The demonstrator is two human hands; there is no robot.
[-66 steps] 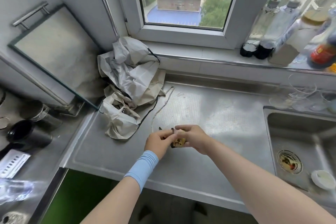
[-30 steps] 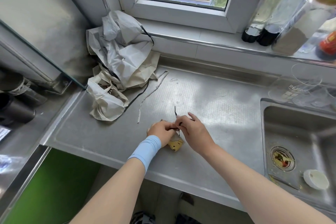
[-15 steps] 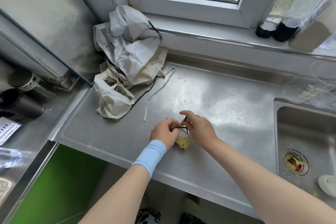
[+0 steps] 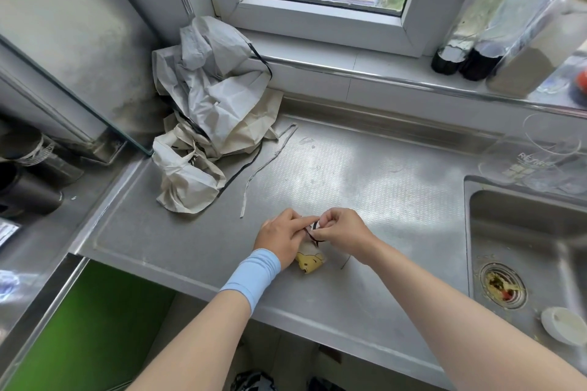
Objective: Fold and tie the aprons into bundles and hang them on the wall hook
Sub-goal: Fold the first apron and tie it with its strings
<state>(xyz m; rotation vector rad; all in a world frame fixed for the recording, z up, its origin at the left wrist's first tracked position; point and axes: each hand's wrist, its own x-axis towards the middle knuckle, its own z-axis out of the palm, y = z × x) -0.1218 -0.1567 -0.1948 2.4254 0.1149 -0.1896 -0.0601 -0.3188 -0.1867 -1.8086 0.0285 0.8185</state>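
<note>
A small folded apron bundle [image 4: 309, 259] with a yellow print lies on the steel counter [image 4: 365, 187]. My left hand [image 4: 281, 236], with a blue wristband, presses down on the bundle and covers most of it. My right hand [image 4: 341, 228] pinches the thin black tie string [image 4: 313, 232] at the bundle's top, right beside the left fingertips. A loose end of the string trails on the counter to the right of the bundle. A crumpled heap of grey and beige aprons [image 4: 211, 111] lies in the back left corner.
A sink [image 4: 527, 251] with a dirty drain and a white lid lies to the right. Bottles [image 4: 476, 19] stand on the windowsill, clear glasses [image 4: 540, 155] behind the sink. A glass panel [image 4: 73, 41] leans at left; black cups [image 4: 25, 187] stand beyond it.
The bundle has come down from the air to the counter. My right hand has worked the black string round its top while the left keeps pressing on it.
</note>
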